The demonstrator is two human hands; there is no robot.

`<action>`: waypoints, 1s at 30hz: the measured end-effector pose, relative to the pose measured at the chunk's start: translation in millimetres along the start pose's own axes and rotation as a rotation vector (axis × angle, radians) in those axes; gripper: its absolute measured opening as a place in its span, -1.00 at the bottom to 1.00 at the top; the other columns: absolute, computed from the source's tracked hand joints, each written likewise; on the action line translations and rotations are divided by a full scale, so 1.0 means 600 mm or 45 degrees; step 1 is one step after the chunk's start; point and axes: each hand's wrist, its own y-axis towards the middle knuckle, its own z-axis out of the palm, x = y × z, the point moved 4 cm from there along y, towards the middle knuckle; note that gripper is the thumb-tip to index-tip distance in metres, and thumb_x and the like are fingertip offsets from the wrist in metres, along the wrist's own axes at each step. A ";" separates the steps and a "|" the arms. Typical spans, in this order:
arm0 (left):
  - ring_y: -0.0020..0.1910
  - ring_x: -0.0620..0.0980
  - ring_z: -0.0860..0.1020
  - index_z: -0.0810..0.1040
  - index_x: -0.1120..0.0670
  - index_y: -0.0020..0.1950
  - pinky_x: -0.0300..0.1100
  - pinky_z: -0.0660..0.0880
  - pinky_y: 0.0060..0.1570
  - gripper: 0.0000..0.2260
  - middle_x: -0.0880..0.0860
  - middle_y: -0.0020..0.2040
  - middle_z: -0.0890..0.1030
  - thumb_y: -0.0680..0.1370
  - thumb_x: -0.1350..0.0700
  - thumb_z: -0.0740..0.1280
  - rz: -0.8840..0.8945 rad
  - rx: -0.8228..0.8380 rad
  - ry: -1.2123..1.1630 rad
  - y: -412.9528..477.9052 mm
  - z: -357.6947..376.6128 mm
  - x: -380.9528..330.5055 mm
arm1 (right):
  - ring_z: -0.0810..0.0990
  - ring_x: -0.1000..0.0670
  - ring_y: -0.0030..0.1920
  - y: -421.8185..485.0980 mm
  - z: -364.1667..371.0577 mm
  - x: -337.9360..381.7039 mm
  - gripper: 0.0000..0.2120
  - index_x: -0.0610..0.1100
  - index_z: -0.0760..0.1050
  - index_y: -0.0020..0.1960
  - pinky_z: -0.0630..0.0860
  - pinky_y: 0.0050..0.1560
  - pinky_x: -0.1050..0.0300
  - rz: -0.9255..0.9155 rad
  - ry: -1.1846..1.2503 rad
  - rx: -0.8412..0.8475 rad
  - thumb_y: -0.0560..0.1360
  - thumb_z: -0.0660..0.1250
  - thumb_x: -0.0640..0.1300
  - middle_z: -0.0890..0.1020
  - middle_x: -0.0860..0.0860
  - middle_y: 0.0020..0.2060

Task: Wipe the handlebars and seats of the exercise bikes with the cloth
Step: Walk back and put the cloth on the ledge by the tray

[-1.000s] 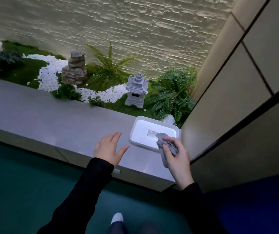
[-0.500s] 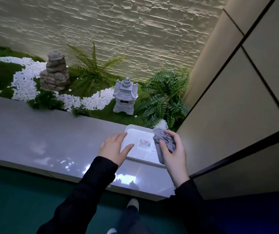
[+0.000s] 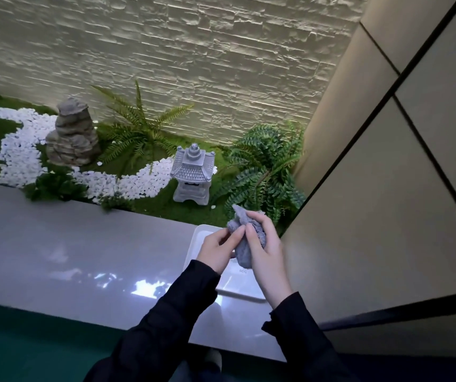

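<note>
No exercise bikes anywhere in this shot, so the wiping itself hasn't started yet by the look of it. Biggest thing is the rough stone wall at the back, with a little decorative garden at its foot: ferns, a trail of white pebbles, a rock and a small stone lantern. In front of that runs a glossy grey counter. A white tray sits at the counter's right end, tucked against the side panel, probably where the cloth is kept.

The person's hands meet just above the tray's far edge. The right hand has its grip wrapped round the bunched grey cloth, fingers curled over the top so the wad hangs down. The left hand comes in from the side with a narrow grip, fingertips pinching the cloth's edge. Best guess is they're shaking it out or refolding it for a flat wiping face, over the tray so any drips land there. Can't tell if it's damp.
</note>
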 end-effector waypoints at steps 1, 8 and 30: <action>-0.14 -0.10 0.63 0.61 0.07 -0.10 -0.23 0.57 -0.12 -0.89 -0.02 -0.18 0.68 0.56 0.09 0.31 0.006 -0.021 -0.013 0.007 -0.001 -0.004 | 0.58 0.23 0.06 0.005 0.002 0.000 -0.81 0.00 0.48 0.19 0.46 -0.05 0.42 0.010 0.013 0.014 0.63 0.19 -0.15 0.59 0.34 0.00; -0.19 -0.05 0.62 0.63 0.08 -0.17 -0.12 0.53 -0.05 -0.86 0.03 -0.23 0.67 0.55 0.18 0.32 -0.034 -0.062 -0.079 0.044 -0.016 -0.027 | 0.55 0.28 0.14 0.029 0.013 -0.010 -0.72 0.00 0.40 0.33 0.48 -0.02 0.42 0.163 0.192 -0.003 0.64 0.17 -0.11 0.58 0.30 0.12; -0.12 -0.10 0.64 0.65 0.08 0.00 -0.23 0.56 -0.05 -0.78 0.03 -0.11 0.69 0.45 0.35 0.41 0.265 0.237 0.298 0.107 -0.041 -0.101 | 0.66 -0.05 -0.05 0.069 -0.006 0.006 -0.62 -0.10 0.58 0.12 0.59 -0.06 -0.02 0.390 0.327 -0.107 0.55 0.21 0.16 0.68 -0.07 -0.03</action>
